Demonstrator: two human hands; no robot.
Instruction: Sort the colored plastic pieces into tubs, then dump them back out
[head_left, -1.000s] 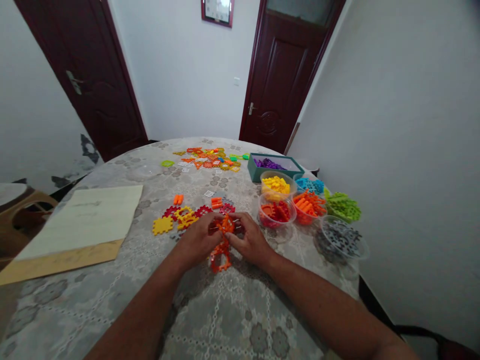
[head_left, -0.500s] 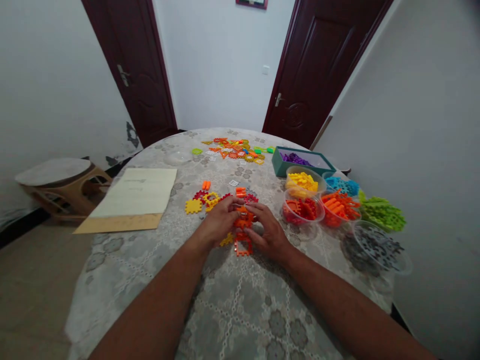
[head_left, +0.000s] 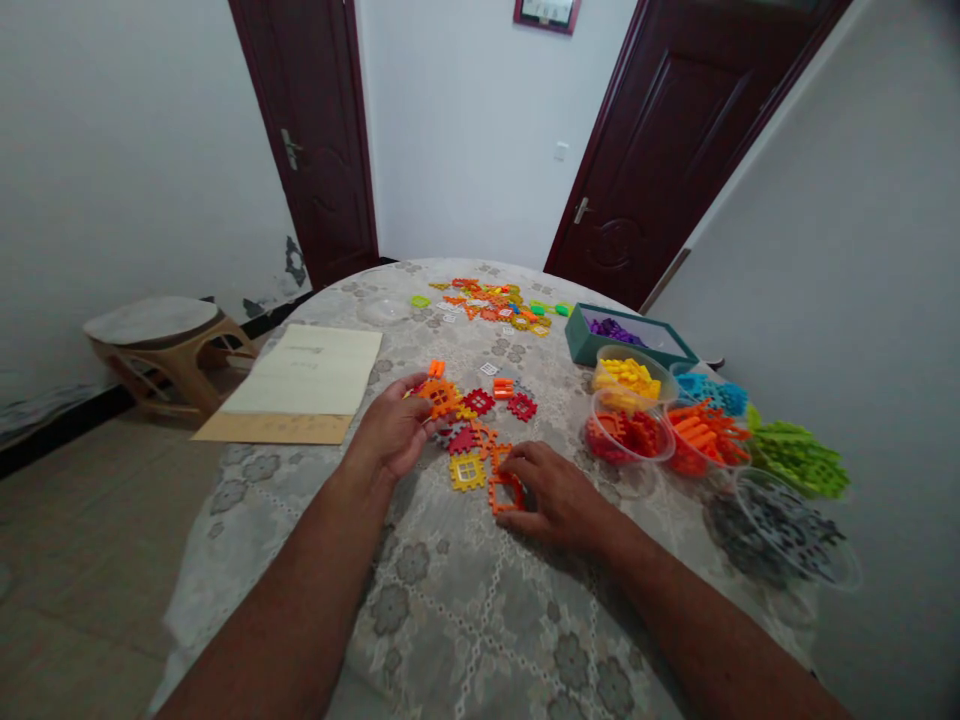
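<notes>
The left hand [head_left: 394,430] grasps an orange window piece [head_left: 439,398] between thumb and fingers, a bit over the other pieces. The right hand [head_left: 555,495] has its thumb and fingers around the side of an orange frame [head_left: 506,495] near the middle of the table [head_left: 465,600]. Another orange part sits right behind the frame, but I cannot tell if they are joined.

The step in hand looks like holding the frame steady with one hand and handling a loose piece with the other. The next move, I think, calls for a soft hold on the frame, so it does not tip, and for turning the loose piece so its teeth face the right way.

A yellow window piece [head_left: 468,472] lies just beside the frame. Two red window pieces [head_left: 521,406] lie farther back.

The tubs stand on the right. The green box [head_left: 581,344] has purple bits [head_left: 615,330] in it. One clear tub has yellow bits [head_left: 628,377], one has blue bits [head_left: 709,392], one has red and orange bits [head_left: 628,432], and one has orange sticks [head_left: 703,433]. The nearest tub has gray bits [head_left: 791,520]. Green bits [head_left: 799,452] are heaped high, and I cannot see what holds them.
</notes>
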